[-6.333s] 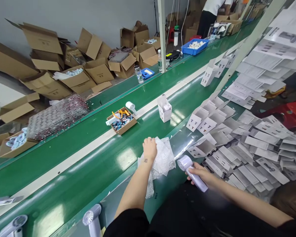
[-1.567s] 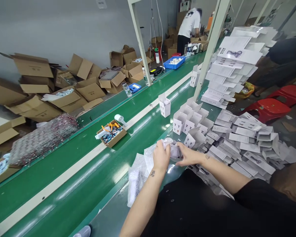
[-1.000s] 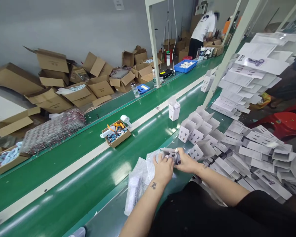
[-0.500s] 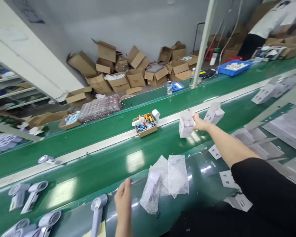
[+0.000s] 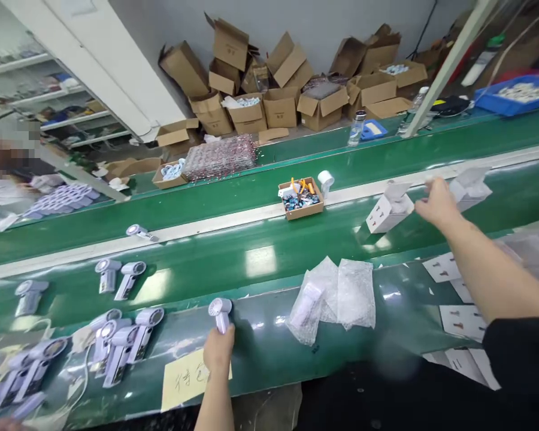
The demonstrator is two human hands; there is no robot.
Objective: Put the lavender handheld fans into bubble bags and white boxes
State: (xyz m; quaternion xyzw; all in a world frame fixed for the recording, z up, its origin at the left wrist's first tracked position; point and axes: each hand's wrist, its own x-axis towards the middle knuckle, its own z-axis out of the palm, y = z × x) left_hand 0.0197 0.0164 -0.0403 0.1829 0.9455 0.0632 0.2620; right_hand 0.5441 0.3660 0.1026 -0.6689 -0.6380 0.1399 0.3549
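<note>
While the handheld fan (image 5: 220,307) is being clamped by its handle in the left hand (image 5: 218,352), the right hand (image 5: 441,206) is being held open beside a white carton (image 5: 388,220); pickup is seemingly being started, steady lift being required.

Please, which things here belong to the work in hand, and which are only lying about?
Seem part of the work:
handheld fan, in the left hand
open white box, near the right hand
bubble-wrap bags

Seem only lying about:
bottle with dark lid
carton with orange-handled tool
small blue tray
</note>
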